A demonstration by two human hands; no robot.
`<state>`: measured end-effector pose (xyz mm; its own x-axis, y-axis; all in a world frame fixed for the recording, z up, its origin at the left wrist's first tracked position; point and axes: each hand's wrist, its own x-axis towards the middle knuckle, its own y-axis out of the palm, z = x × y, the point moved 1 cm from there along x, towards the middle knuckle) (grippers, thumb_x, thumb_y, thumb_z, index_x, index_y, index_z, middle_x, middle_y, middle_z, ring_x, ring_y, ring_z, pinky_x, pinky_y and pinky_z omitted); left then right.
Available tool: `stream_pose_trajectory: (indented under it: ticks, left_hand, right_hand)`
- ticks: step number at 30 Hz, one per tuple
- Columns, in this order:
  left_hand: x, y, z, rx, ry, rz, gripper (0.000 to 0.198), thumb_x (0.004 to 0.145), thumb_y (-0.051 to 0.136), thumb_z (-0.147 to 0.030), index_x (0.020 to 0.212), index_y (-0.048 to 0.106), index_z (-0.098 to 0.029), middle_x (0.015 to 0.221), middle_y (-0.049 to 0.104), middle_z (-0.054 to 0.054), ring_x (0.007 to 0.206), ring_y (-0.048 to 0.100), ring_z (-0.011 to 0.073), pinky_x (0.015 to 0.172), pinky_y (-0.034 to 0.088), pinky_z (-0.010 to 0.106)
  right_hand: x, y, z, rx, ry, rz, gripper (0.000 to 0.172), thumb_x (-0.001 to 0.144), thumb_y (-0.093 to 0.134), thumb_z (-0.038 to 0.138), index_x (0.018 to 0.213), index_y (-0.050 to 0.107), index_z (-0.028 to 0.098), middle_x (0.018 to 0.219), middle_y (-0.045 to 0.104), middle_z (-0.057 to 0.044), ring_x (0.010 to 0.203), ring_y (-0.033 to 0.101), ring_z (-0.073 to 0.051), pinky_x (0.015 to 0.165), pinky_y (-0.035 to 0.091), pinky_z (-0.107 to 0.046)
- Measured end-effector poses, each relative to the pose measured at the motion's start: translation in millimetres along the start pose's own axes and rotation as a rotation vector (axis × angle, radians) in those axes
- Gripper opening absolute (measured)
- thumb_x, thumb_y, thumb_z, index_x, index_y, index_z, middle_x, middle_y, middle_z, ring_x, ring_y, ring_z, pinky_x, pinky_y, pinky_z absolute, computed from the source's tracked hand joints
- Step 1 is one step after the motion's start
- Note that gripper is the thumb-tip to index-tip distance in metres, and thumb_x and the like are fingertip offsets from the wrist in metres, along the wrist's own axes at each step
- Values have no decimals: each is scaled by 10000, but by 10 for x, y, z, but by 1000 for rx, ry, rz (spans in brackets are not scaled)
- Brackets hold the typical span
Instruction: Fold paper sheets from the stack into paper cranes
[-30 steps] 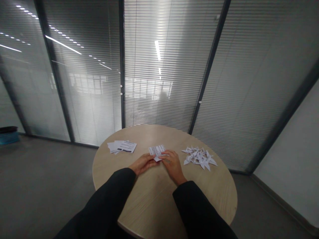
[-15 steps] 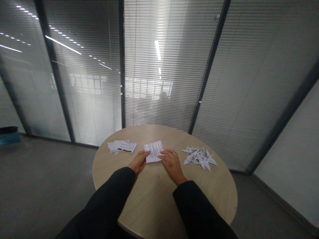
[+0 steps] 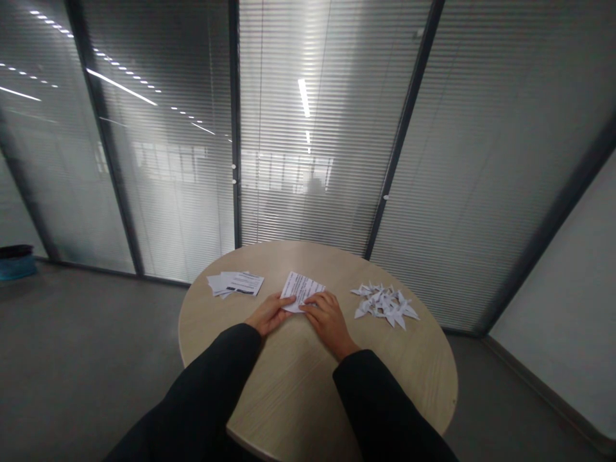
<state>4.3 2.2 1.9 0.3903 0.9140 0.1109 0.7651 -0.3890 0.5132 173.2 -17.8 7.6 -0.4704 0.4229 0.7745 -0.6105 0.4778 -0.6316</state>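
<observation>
A sheet of printed paper point(image 3: 301, 287) is held between my two hands just over the table. My left hand point(image 3: 270, 313) grips its lower left edge, thumb on top and fingers underneath. At the lower right edge, my right hand point(image 3: 331, 322) has its curled fingers closed on the paper. To the left lies a small pile of printed sheets point(image 3: 240, 282). A heap of folded white paper cranes point(image 3: 385, 303) sits to the right of my right hand.
The round wooden table point(image 3: 289, 385) has a curved edge on each side. Behind it stands a glass partition point(image 3: 308, 212) with blinds. A blue bin point(image 3: 17, 262) is on the floor at far left.
The printed paper has turned clockwise between my hands, its top edge now slanting down to the right. My fingers have shifted slightly along it. The pile and the cranes are unchanged.
</observation>
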Motion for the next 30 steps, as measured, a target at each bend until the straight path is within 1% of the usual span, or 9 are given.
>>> stream_pose_trajectory:
  ticks: [3, 8, 11, 15, 17, 21, 23, 27, 30]
  left_hand:
    - [-5, 5, 9, 15, -13, -59, 190, 771, 605, -96, 957, 639, -80, 1032, 675, 126, 1021, 612, 225, 923, 459, 296]
    - [-4, 6, 13, -8, -27, -56, 211, 761, 625, -82, 971, 645, -64, 1081, 660, 146, 1027, 612, 234, 938, 465, 320]
    - [4, -11, 25, -5, -37, -44, 233, 758, 638, -88, 989, 648, -61, 1125, 641, 155, 1030, 612, 231, 924, 481, 309]
    - [4, -14, 35, -19, -29, -31, 251, 760, 638, -83, 1009, 645, -53, 1167, 618, 169, 1040, 608, 228, 908, 499, 299]
    - [-3, -3, 34, -19, -27, -34, 252, 757, 642, -79, 1007, 644, -49, 1162, 619, 174, 1035, 611, 226, 913, 497, 301]
    - [-13, 16, 34, -14, -10, -45, 260, 749, 655, -79, 1008, 639, -58, 1145, 629, 169, 1031, 613, 223, 939, 479, 318]
    - [-12, 18, 36, -14, 1, -38, 258, 752, 655, -88, 1008, 637, -61, 1139, 633, 165, 1033, 612, 223, 949, 470, 324]
    - [-10, 31, 37, 1, 0, -24, 254, 758, 650, -98, 1009, 636, -60, 1122, 642, 163, 1039, 609, 223, 957, 458, 321]
    - [-17, 56, 37, 7, -6, -19, 254, 758, 651, -103, 1010, 638, -67, 1110, 650, 157, 1042, 607, 224, 961, 453, 325]
  right_hand:
    - [2, 3, 7, 66, 44, -22, 156, 819, 605, 187, 910, 693, 278, 920, 644, -42, 937, 522, -221, 872, 405, -419]
    - [-20, 30, -69, 215, 238, -214, 47, 786, 648, 265, 790, 688, 241, 995, 593, -65, 991, 519, -222, 884, 425, -417]
    - [-43, 50, -158, 324, 392, -280, 102, 751, 673, 310, 707, 673, 218, 1110, 554, -93, 1062, 506, -235, 918, 415, -428]
    - [-58, 76, -241, 461, 522, -306, 149, 708, 699, 337, 666, 664, 198, 1252, 506, -102, 1156, 467, -256, 999, 342, -452]
    - [-54, 95, -246, 562, 579, -276, 192, 689, 707, 364, 641, 649, 187, 1180, 565, -106, 1128, 497, -262, 984, 360, -441]
    - [-38, 119, -187, 863, 683, -187, 256, 672, 703, 420, 685, 604, 184, 857, 671, -58, 866, 621, -230, 796, 482, -374]
    - [-34, 108, -149, 951, 742, -170, 273, 653, 719, 423, 724, 598, 189, 803, 682, -39, 790, 633, -216, 743, 493, -352]
    - [-32, 66, -106, 957, 797, -160, 299, 637, 724, 451, 685, 592, 188, 777, 695, -40, 758, 639, -220, 711, 492, -341]
    - [-37, 62, -111, 944, 824, -190, 320, 626, 726, 468, 664, 567, 192, 733, 690, -28, 723, 639, -215, 690, 494, -338]
